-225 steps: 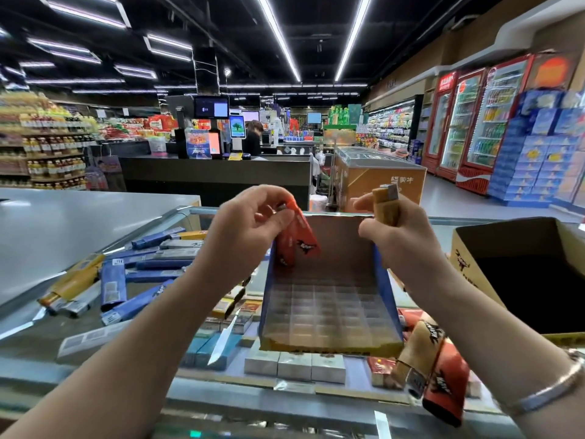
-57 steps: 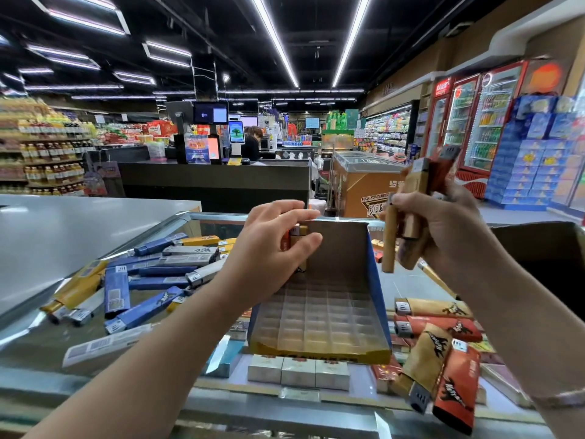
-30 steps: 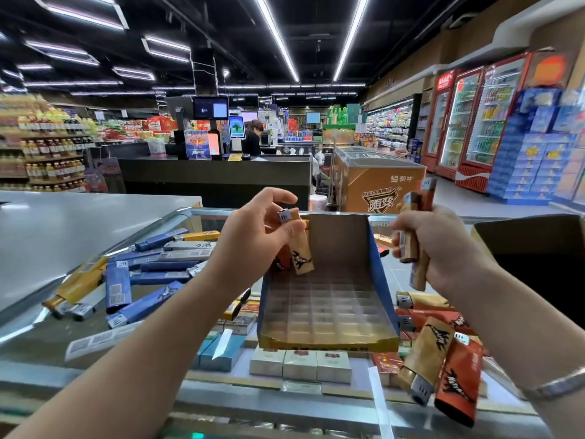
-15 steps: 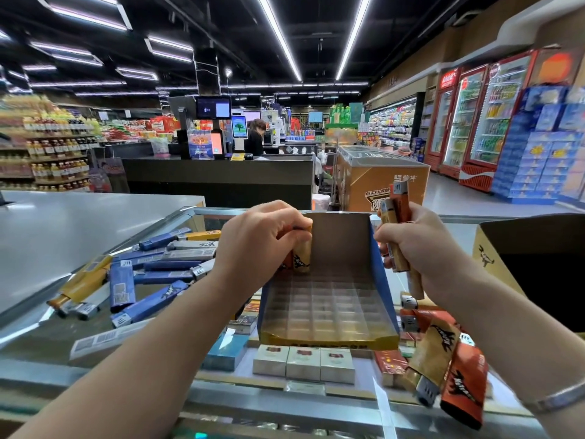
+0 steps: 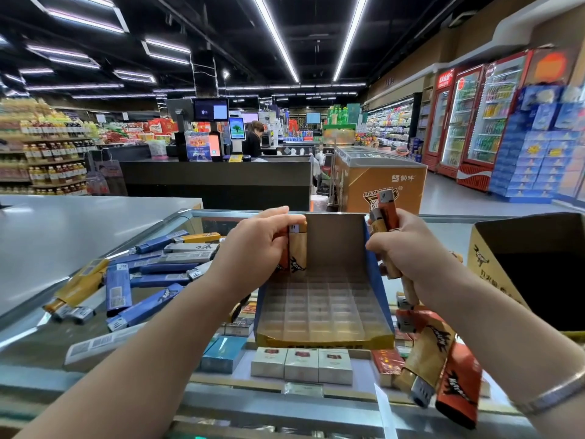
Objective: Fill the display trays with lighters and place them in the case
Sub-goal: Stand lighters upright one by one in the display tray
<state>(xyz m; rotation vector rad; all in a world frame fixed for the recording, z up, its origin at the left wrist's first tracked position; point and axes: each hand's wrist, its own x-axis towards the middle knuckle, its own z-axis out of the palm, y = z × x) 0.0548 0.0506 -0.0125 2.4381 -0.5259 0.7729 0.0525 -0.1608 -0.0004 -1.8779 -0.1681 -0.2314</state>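
Presently, the blue-walled cardboard display tray with its clear plastic grid of compartments (image 5: 323,308) sits on the glass top of the display case (image 5: 190,397), its open front edge toward the viewer and its brown back wall upright. The left hand (image 5: 256,245) reaches into the back left corner of the tray, its fingers curled over the tops of two upright lighters: a tan lighter with a black printed figure (image 5: 298,248) and, just to its left, a red lighter (image 5: 285,251) largely hidden by the fingers. Both stand in the rearmost row against the back wall. All other compartments show no lighters.

The right hand (image 5: 402,245) is held just outside the tray's right wall, gripping a bundle of lighters (image 5: 384,221); a red one and a tan one project above the fist, and tan bodies project below it. How many it holds cannot be told.

On the glass right of the tray lies a heap of loose red and tan lighters (image 5: 443,359). On the glass to the left lies a scatter of blue, grey and yellow lighters (image 5: 142,280). Under the glass, in front of the tray, three pale cigarette packs (image 5: 300,364) lie side by side, with a teal pack (image 5: 221,353) to their left. An open brown cardboard carton (image 5: 531,264) stands at the far right. A silver bracelet (image 5: 550,394) is on the right wrist.
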